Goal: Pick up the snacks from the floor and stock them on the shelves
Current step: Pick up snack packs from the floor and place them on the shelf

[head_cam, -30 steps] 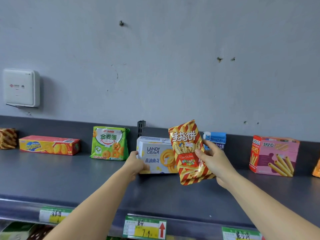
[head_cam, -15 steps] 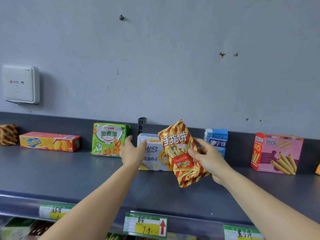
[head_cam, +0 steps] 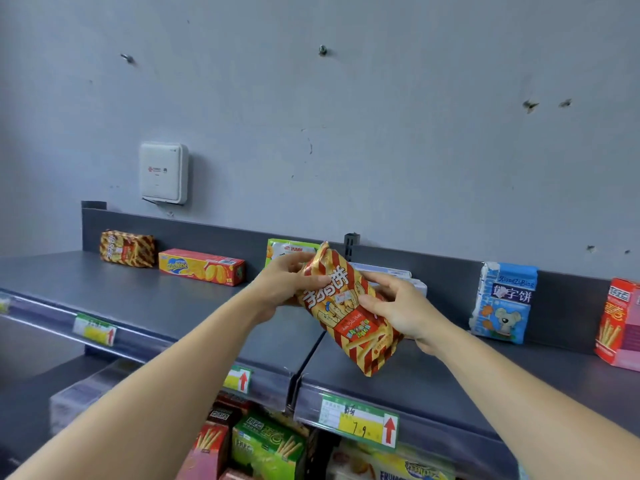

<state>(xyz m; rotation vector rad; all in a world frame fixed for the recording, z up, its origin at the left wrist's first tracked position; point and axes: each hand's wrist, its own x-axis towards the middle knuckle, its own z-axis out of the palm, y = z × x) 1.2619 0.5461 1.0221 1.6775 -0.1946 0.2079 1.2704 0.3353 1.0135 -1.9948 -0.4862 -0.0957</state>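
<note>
A red-and-gold striped snack bag (head_cam: 349,313) is tilted in the air above the grey top shelf (head_cam: 180,306). My left hand (head_cam: 287,285) grips its upper end. My right hand (head_cam: 398,306) holds its right side near the middle. Behind the bag, a white cookie box (head_cam: 398,275) and a green biscuit pack (head_cam: 287,249) stand on the shelf, both mostly hidden by my hands and the bag.
On the shelf stand a striped bag (head_cam: 126,249), a red biscuit box (head_cam: 202,266), a blue-white pack (head_cam: 504,301) and a pink stick-biscuit box (head_cam: 620,323). Price tags (head_cam: 358,419) line the shelf's front edge. More snack boxes (head_cam: 266,445) fill the shelf below.
My left hand left the white cookie box and took the top of the striped bag. The camera view swung left, so the shelf items sit further right.
</note>
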